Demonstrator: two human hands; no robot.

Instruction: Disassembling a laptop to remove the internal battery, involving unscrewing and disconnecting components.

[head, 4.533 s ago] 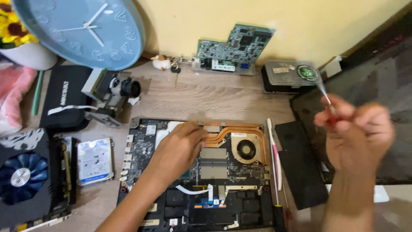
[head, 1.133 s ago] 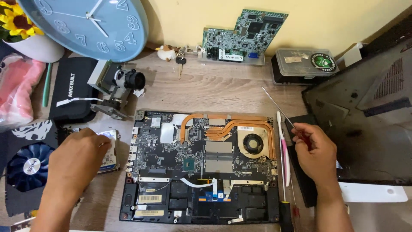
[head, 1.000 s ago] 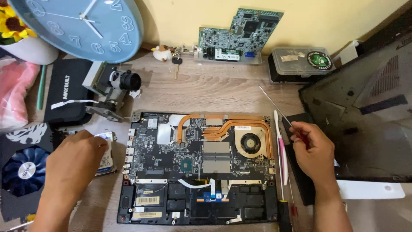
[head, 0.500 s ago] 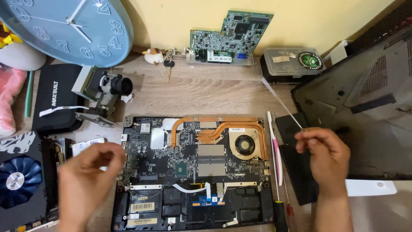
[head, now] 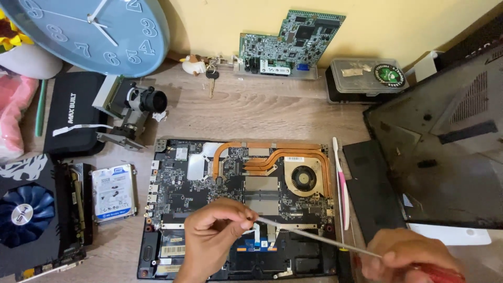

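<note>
Your left hand hangs over the lower middle of the opened laptop, fingers pinched onto the tip end of a thin metal screwdriver shaft. Your right hand is clenched around the screwdriver's red handle at the shaft's other end, off the laptop's lower right corner. The shaft runs slantwise between your two hands, crossing above the board's lower right part.

Just beyond your left hand's fingertips lie the copper heat pipes and the round fan. A pink-and-white toothbrush lies along the laptop's edge, just beyond your right hand. To the outer side of your left hand sit a hard drive and a graphics card. Beyond your right hand rests the removed dark bottom cover.
</note>
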